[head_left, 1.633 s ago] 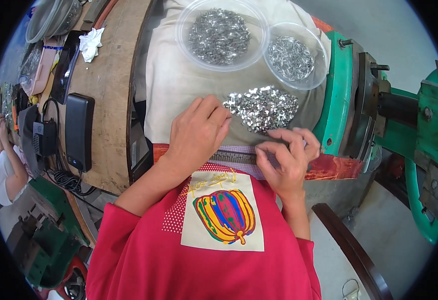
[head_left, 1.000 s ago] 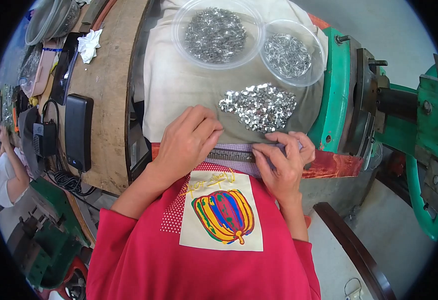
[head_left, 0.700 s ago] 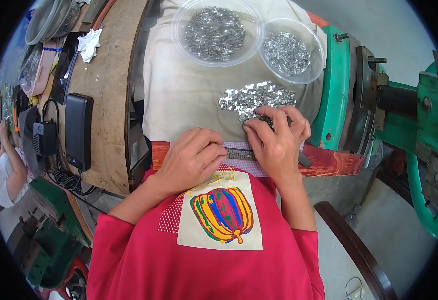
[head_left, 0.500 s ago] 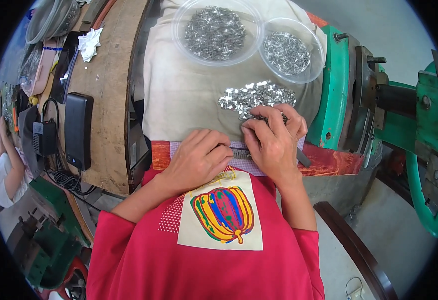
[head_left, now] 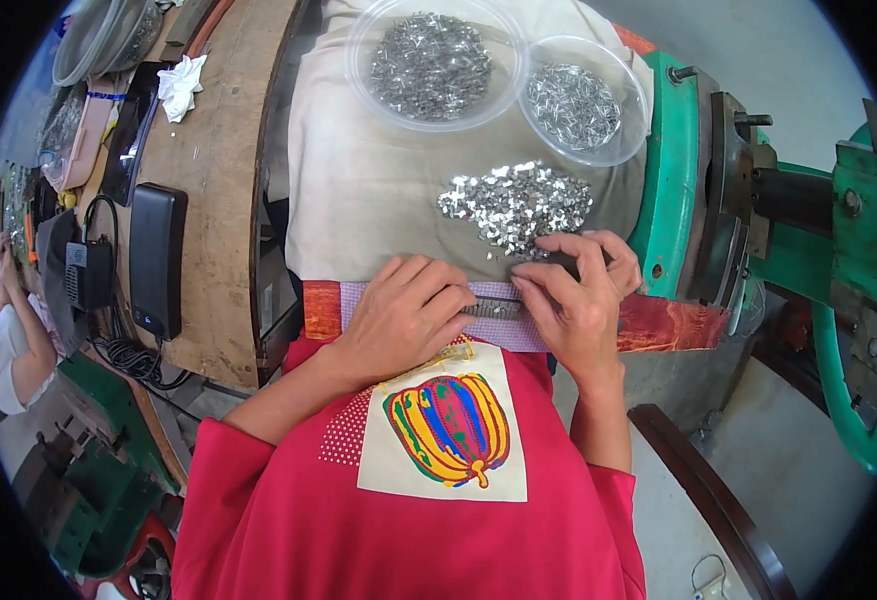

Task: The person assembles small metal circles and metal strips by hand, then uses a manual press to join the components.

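My left hand (head_left: pixel 411 312) is closed, its fingers curled over the left end of a narrow grey metal strip (head_left: pixel 497 308) with a row of fine ridges. The strip lies on a purple-and-white checked cloth (head_left: pixel 527 336) in front of me. My right hand (head_left: pixel 584 298) hovers past the strip's right end, thumb and bent index finger apart. Its fingertips are at the near edge of a loose pile of small shiny metal pieces (head_left: pixel 524 205). Nothing shows clearly between them. The pile rests on a beige-grey cloth (head_left: pixel 379 200).
Two clear round tubs, a larger one (head_left: pixel 352 72) and a smaller one (head_left: pixel 643 128), hold small metal pins behind the pile. A green machine (head_left: pixel 662 170) stands at right. At left, a wooden bench (head_left: pixel 221 150) carries a black box (head_left: pixel 158 260) and cables. Another person (head_left: pixel 21 350) sits far left.
My right hand has shifted right and slightly nearer, uncovering the pile's near edge and more of the ridged strip. A dark flat bar end beside it is now hidden. My left hand barely moved.
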`<control>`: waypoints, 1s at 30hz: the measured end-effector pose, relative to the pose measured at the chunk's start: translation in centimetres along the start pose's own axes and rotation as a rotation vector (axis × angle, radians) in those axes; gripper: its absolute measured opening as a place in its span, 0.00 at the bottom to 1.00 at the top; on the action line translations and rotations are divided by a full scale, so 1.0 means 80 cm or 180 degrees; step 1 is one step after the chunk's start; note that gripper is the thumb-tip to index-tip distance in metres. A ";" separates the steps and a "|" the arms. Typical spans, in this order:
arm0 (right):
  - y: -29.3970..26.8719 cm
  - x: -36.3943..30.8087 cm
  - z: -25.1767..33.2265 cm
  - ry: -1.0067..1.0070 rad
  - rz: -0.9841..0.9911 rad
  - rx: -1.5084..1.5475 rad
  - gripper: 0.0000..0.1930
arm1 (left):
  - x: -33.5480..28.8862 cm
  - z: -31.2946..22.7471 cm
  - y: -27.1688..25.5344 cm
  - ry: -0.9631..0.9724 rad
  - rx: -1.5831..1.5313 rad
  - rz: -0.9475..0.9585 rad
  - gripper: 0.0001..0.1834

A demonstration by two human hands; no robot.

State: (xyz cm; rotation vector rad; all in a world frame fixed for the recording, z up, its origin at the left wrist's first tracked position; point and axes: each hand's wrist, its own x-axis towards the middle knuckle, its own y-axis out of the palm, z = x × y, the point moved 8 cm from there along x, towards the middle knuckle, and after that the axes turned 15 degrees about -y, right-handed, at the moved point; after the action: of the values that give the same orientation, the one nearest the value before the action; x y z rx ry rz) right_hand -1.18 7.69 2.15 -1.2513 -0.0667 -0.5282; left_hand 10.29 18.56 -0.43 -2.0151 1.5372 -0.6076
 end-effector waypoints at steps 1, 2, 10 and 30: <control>-0.002 -0.005 -0.001 0.0063 -0.0002 0.0110 0.07 | 0.000 0.000 0.000 -0.0035 0.0014 0.0001 0.10; -0.005 -0.009 0.002 0.0055 -0.0007 0.0175 0.07 | 0.001 0.000 0.000 -0.0034 0.0013 0.0004 0.10; 0.006 -0.029 0.029 -0.0047 0.0133 0.0244 0.08 | 0.005 -0.007 0.008 0.0081 0.0039 -0.0026 0.11; 0.020 0.027 0.014 -0.0186 -0.0021 -0.0044 0.06 | 0.007 -0.008 0.011 -0.0035 0.0007 0.0018 0.13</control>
State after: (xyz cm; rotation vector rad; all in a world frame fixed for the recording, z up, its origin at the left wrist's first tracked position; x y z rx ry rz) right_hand 1.63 8.35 1.81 -1.2806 -0.1165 -0.4986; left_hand 9.42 17.78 -0.49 -2.0085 1.5349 -0.5949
